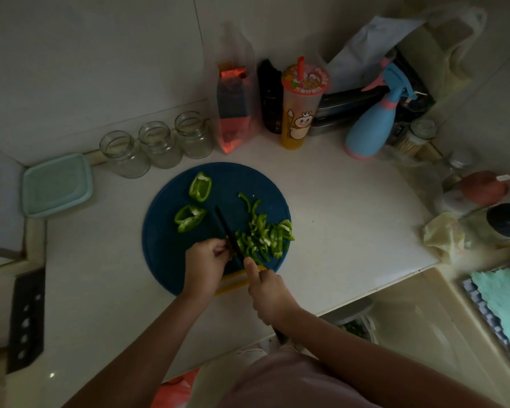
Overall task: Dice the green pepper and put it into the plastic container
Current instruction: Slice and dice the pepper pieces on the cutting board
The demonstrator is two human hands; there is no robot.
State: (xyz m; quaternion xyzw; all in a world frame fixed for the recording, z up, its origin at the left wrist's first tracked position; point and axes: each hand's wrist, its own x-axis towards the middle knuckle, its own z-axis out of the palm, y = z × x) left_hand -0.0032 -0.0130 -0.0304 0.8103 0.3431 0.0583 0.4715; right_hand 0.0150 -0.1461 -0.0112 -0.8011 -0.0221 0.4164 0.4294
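Container [56, 185], teal, lid on, sits far left on the counter, well apart from the board. Three empty glass jars [159, 144] stand in a row along the wall just behind the board. Round blue board [162, 248] is at centre. Two big uncut pepper pieces [189, 217] lie on its left half, hollow side up. Left hand [206, 260] is on the board with its fingers curled in against the left side of the blade. It's too dim to tell whether they pin any pepper. Knife [228, 231] has a dark blade that angles up-left across the board, with its edge down at the left end of the strips. Pile of strips [262, 234] lies on the right half of the board, touching the blade. Right hand [267, 290] is wrapped round the knife handle, thumb laid forward along the top. Behind the board are a red bag [234, 110], an orange cup [302, 104] with a straw, and a blue spray bottle [371, 125]. A crumpled cloth [443, 234] lies far right.
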